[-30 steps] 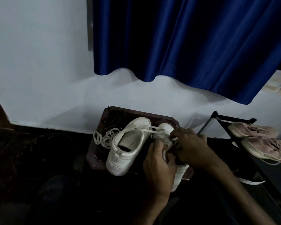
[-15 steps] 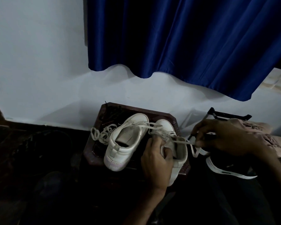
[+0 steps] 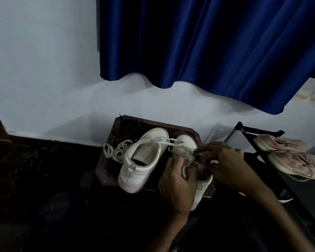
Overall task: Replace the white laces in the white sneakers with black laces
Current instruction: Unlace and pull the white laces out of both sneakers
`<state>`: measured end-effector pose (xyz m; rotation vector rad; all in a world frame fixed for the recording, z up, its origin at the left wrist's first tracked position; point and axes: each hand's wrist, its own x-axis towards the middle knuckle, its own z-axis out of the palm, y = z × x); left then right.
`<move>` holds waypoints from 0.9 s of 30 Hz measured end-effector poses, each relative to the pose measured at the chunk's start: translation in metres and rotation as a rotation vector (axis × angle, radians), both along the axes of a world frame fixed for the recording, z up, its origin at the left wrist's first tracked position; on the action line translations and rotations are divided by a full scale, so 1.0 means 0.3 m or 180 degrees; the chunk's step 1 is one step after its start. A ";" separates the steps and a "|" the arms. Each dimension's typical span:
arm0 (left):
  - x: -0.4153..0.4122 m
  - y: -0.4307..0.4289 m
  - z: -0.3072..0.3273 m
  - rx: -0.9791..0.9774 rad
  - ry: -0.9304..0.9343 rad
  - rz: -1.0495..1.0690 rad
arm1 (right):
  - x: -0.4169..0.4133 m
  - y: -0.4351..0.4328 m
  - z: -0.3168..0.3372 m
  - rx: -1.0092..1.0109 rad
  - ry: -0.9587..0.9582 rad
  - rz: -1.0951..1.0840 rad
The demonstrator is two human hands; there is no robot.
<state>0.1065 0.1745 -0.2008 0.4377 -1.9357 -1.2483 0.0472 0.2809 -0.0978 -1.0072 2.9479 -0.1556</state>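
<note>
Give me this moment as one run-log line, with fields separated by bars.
step: removing white lace | left hand: grips sneaker | right hand: pinches lace | other sneaker: on tray

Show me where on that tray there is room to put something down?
Only the tray's front-left corner, between the loose white lace and the left sneaker, looks bare. Black laces fill the back-left corner; the left hand and right hand crowd the right sneaker.

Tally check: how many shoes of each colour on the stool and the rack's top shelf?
White sneakers: 2
Pink shoes: 2
Total: 4
</note>
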 end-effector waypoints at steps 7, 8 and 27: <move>-0.002 0.008 -0.002 0.0038 -0.0035 0.0025 | 0.021 0.162 0.192 -0.0181 -0.0742 0.0214; -0.002 0.007 -0.003 0.0032 -0.0035 0.0025 | 0.009 0.145 0.168 -0.0020 -0.0639 0.0081; -0.001 -0.008 0.006 -0.0088 -0.0203 0.0004 | 0.083 0.281 0.196 -0.1219 -0.0309 -0.0604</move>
